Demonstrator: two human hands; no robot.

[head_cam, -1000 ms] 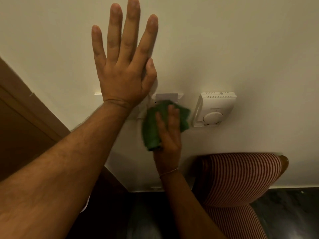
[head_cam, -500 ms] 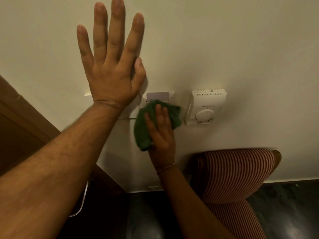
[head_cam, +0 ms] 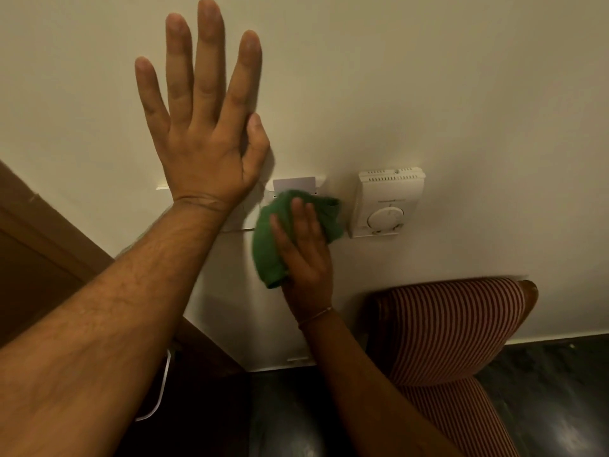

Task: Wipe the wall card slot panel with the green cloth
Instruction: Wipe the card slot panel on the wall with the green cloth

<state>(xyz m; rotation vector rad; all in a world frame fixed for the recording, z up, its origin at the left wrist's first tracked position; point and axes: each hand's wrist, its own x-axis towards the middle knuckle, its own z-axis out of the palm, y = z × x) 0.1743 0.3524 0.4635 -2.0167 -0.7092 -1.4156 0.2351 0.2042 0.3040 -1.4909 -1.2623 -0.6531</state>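
Observation:
My right hand [head_cam: 304, 255] presses a bunched green cloth [head_cam: 275, 235] flat against the white wall card slot panel [head_cam: 321, 181]. The cloth covers most of the panel; only its top edge and a pale key card [head_cam: 294, 184] standing in the slot show above it. My left hand [head_cam: 204, 133] rests flat on the wall up and to the left, fingers spread, holding nothing. Its wrist hides part of a white switch plate [head_cam: 235, 222] next to the card slot.
A white thermostat with a round dial [head_cam: 387, 202] is mounted just right of the cloth. A red-and-white striped armchair [head_cam: 451, 328] stands against the wall below right. A brown wooden door frame [head_cam: 49, 232] runs along the left. The floor is dark.
The cloth under my right hand has shifted slightly up and right over the panel, then back a little. My left hand stays flat on the wall.

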